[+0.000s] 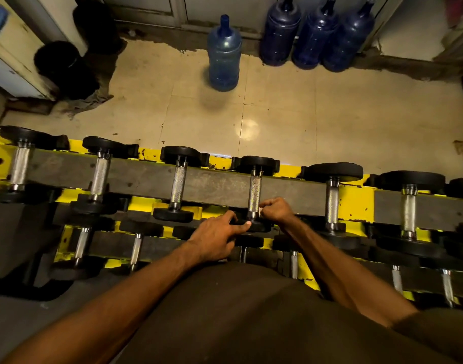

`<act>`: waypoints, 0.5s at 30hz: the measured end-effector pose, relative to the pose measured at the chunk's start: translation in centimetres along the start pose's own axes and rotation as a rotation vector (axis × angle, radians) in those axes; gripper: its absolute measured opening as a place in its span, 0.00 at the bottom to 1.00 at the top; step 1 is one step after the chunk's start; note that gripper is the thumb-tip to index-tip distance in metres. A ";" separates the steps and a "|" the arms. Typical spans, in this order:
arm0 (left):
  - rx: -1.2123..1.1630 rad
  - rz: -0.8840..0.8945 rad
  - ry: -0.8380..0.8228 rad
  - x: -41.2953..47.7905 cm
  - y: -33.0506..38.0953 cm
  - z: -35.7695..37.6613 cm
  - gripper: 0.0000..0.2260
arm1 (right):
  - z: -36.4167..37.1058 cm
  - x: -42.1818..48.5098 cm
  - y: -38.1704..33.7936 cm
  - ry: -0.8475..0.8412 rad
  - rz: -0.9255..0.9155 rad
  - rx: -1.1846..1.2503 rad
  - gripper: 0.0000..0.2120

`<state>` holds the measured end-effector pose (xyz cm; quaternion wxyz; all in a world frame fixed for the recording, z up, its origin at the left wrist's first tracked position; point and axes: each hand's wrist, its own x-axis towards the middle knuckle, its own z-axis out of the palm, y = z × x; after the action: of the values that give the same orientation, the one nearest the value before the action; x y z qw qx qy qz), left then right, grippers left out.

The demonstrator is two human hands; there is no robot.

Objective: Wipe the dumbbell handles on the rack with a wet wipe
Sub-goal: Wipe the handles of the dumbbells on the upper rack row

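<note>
A yellow and grey rack runs across the view with several black dumbbells lying across it, chrome handles showing. My right hand grips a small white wet wipe against the lower end of the knurled handle of the fourth dumbbell from the left. My left hand rests on that dumbbell's near black weight, fingers stretched out over it. Most of the wipe is hidden in my fist.
A lower tier of the rack holds several smaller dumbbells close to my body. Beyond the rack lies tiled floor with one light blue water jug and three dark blue jugs along the wall. Black bins stand far left.
</note>
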<state>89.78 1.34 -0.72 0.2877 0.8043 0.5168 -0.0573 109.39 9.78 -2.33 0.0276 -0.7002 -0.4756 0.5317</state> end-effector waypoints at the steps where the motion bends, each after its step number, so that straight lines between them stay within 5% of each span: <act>1: -0.002 -0.005 0.006 0.0 0.0 0.0 0.27 | -0.5 0.0 0.0 -0.053 0.011 0.005 0.09; 7: -0.032 -0.013 0.041 -0.1 -0.2 0.1 0.26 | -1.0 -1.8 0.7 -0.014 -0.202 -0.045 0.02; 11: -0.054 -0.001 0.061 -0.1 -0.1 0.2 0.26 | -0.2 -1.3 -0.5 0.196 -0.575 -0.340 0.05; 15: -0.084 0.006 0.084 -0.4 -0.1 0.1 0.27 | -0.3 0.4 -1.1 0.339 -0.650 -0.316 0.06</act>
<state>89.53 0.97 -0.63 0.2995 0.7948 0.5278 -0.0006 108.88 10.84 -1.89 0.1647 -0.5865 -0.7371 0.2924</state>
